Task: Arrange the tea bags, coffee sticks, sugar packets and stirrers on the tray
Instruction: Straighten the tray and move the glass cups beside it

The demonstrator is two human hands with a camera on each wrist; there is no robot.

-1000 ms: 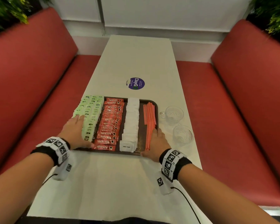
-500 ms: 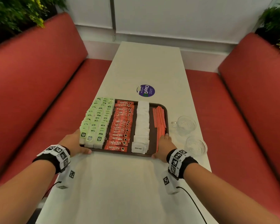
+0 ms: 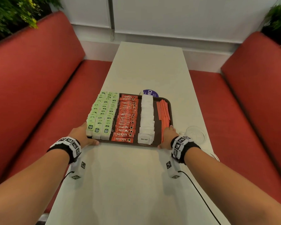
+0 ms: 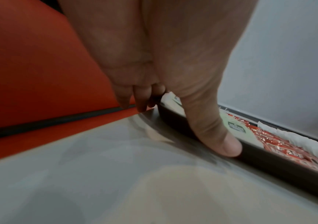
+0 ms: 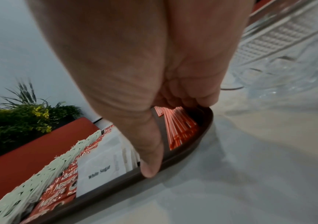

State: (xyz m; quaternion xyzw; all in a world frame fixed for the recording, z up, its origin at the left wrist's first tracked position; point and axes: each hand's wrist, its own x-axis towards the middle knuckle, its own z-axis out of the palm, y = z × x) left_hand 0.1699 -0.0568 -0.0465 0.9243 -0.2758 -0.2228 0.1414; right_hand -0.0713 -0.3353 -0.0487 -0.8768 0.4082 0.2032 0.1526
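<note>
The tray (image 3: pixel 170 111) sat on the white table (image 3: pixel 146 65), filled in neat rows. The left hand (image 3: pixel 81 135) and the right hand (image 3: pixel 168 137) gripped its near corners, thumbs pressed on the rim, fingers curled round the edges.

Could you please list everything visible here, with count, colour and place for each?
tray: one, dark brown, on the table's near half
tea bags: three rows, pale green, tray's left side
coffee sticks: one overlapping row, red, right of the tea bags
sugar packets: one row, white, right of the coffee sticks
stirrers: one bundle, orange, tray's right edge
glass cups: two, clear, on the table right of the tray, one mostly hidden
round sticker: one, purple, behind the tray
table: one, white
benches: two, red, either side
left hand: grip on the tray's near left corner
right hand: grip on the tray's near right corner
</note>
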